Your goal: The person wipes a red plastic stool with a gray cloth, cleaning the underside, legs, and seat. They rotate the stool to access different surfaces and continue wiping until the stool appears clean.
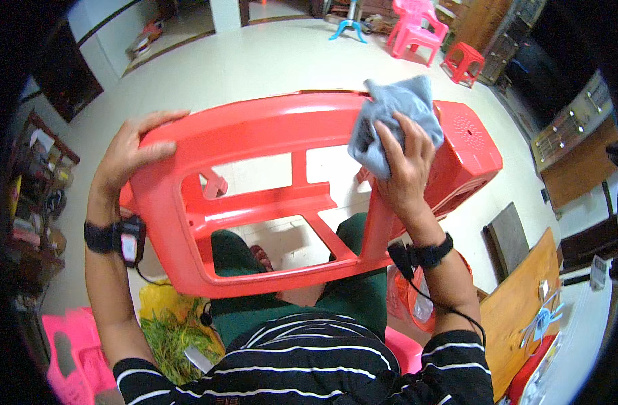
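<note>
A large red plastic frame [268, 121] with wide openings lies across my lap; it looks like a plastic chair or stool part, but I cannot tell which. Its upper left corner is gripped by my left hand [142, 147], thumb on the near face and fingers over the top edge. My right hand [408, 157] presses a bunched grey-blue cloth [405, 116] against the upper right part of the frame. Right of the cloth is a boxy red section [466, 131] with a pattern of small holes. Black straps with devices and cables circle both wrists.
At the lower left are a pink plastic chair [81, 354] and a yellow bag [157, 301] beside green plant stalks [172, 344]. A wooden board [516, 314] stands at the right. A pink armchair [418, 33] and red stool [463, 63] are farther off.
</note>
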Demonstrator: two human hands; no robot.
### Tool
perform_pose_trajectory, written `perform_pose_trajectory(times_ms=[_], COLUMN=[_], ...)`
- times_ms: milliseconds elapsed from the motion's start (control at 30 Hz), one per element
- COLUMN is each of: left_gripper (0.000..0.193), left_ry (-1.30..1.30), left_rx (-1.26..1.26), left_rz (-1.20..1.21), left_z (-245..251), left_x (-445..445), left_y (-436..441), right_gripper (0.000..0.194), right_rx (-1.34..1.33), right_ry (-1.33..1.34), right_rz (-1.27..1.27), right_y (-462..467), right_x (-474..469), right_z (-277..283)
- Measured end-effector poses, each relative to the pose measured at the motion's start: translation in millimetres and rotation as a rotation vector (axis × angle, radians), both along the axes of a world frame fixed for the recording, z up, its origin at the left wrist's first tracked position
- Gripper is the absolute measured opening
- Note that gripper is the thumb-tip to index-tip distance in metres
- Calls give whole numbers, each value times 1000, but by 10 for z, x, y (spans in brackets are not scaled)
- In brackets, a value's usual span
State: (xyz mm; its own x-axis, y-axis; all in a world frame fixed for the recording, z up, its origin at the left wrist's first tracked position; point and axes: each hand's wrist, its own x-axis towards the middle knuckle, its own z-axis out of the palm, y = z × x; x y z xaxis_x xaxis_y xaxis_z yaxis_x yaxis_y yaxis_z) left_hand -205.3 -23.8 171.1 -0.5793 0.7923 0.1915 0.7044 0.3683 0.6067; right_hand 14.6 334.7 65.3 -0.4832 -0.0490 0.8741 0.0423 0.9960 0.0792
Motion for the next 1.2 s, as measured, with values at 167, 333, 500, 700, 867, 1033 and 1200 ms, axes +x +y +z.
perform_pose_trajectory(times_ms=[167, 333, 500, 700, 867, 1033, 1200], left_gripper=[57, 52, 54, 59, 58, 58, 59], left_ry=[-147, -178, -136, -160, -189, -49, -57], left_rx=[92, 143, 168, 123, 76, 54, 61], left_rz=[-6, -55, -80, -54, -45, -94, -44], left_z=[-92, -160, -211, -177, -161, -125, -125], left_x=[-168, -276, -298, -257, -230, -226, -146], left_y=[146, 217, 183, 97, 63, 33, -56], right_gripper=[36, 42, 41, 36, 32, 25, 23], right_rx=[138, -90, -445, -339, -80, 44, 35], right_ry=[-301, -562, -697, -608, -465, -504, -419], right_rz=[19, 111, 249, 285, 506, 814, 917], right_y=[-357, -656, -662, -725, -1308, -2224, -2784], right_x=[622, 1254, 1503, 1466, 936, 333, 34], right_z=[-634, -876, -888, -977, -967, -706, -595])
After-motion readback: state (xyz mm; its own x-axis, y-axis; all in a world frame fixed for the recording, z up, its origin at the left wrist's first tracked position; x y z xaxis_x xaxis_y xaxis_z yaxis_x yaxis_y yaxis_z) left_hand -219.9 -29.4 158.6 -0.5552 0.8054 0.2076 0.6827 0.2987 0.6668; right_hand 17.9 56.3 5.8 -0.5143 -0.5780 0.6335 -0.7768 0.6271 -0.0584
